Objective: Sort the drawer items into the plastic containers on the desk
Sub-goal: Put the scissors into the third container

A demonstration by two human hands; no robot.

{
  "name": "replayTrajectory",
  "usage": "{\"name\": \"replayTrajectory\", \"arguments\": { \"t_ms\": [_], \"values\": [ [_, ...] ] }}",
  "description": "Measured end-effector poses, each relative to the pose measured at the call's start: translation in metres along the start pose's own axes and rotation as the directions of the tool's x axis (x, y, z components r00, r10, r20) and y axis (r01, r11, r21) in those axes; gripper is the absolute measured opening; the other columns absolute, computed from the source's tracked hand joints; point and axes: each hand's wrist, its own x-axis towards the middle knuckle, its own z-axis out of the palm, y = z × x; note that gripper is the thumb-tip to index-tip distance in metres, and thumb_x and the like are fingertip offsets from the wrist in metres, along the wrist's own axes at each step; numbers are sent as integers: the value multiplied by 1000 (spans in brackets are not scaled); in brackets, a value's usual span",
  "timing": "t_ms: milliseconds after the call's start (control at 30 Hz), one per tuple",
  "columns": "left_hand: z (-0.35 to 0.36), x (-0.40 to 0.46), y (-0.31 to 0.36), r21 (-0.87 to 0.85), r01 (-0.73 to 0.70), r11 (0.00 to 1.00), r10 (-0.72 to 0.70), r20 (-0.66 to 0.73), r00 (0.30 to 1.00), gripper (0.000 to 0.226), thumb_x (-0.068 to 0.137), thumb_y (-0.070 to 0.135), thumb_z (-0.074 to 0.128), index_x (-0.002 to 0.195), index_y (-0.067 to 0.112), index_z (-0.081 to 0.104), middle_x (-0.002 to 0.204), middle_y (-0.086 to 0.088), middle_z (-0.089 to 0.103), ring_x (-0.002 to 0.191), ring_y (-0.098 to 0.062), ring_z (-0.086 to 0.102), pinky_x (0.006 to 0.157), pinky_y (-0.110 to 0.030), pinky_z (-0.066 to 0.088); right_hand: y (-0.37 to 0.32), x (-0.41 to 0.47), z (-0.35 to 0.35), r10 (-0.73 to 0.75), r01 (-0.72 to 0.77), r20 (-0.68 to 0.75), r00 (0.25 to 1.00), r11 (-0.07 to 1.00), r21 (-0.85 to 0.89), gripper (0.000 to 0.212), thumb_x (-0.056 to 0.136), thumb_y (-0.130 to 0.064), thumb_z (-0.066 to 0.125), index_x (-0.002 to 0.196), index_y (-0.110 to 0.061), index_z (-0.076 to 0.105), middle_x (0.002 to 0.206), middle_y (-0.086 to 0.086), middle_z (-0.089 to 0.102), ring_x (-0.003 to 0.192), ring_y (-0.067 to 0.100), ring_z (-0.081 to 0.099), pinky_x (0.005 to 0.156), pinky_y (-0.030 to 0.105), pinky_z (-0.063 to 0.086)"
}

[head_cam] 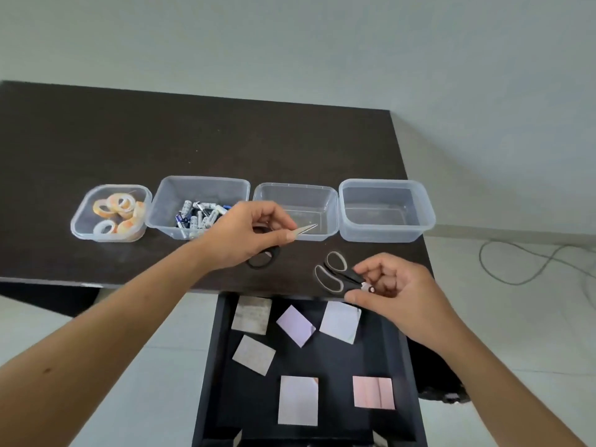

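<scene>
My left hand (248,235) holds a pair of black-handled scissors (263,258) by the blades, the metal tip pointing right over the front rim of the third clear container (332,204), which holds nothing. My right hand (392,290) pinches a second pair of scissors (335,274) near the pivot, their grey-lined handles pointing left above the desk's front edge. An open black drawer (222,350) below holds several sticky-note pads (298,400).
A row of clear containers stands on the dark desk (193,140): tape rolls (113,214) at the left, batteries (196,216), then two with nothing inside, the right one (387,188) near the desk's right edge. A cable (529,269) lies on the floor at the right.
</scene>
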Motion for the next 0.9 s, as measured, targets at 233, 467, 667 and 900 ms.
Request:
{"name": "replayTrajectory", "arguments": {
  "t_ms": [233, 467, 667, 900],
  "values": [
    [-11, 78, 10, 237, -44, 971, 41, 17, 999, 4, 92, 26, 80, 93, 29, 79, 81, 11, 77, 75, 5, 65, 72, -8, 45, -17, 51, -13, -74, 70, -44, 996, 994, -89, 32, 74, -31, 97, 100, -36, 79, 83, -18, 71, 66, 2, 57, 70, 10, 48],
    [-4, 114, -11, 518, -128, 846, 80, 113, 990, 5, 94, 22, 76, 93, 27, 78, 90, 13, 69, 82, 2, 64, 87, -37, 58, -17, 79, -10, -128, 116, -62, 990, 980, -160, 33, 75, -30, 97, 104, -28, 81, 84, -7, 73, 66, 1, 56, 67, 9, 48],
    [-23, 93, -7, 368, -163, 915, 201, -67, 977, 12, 96, 12, 74, 98, 23, 78, 98, 6, 74, 87, -7, 67, 86, -31, 57, -19, 98, -2, -214, 193, -60, 975, 949, -249, 33, 76, -33, 96, 106, -29, 82, 81, -16, 63, 73, 4, 58, 69, 10, 47],
    [-44, 10, -16, 44, -125, 991, 132, -282, 950, 15, 99, 14, 72, 103, 28, 76, 98, 4, 77, 87, -18, 70, 83, -34, 58, -30, 153, 21, -285, 272, 27, 958, 877, -395, 33, 85, -34, 88, 115, -24, 81, 96, -11, 67, 84, 6, 62, 76, 11, 46]
  ]
}}
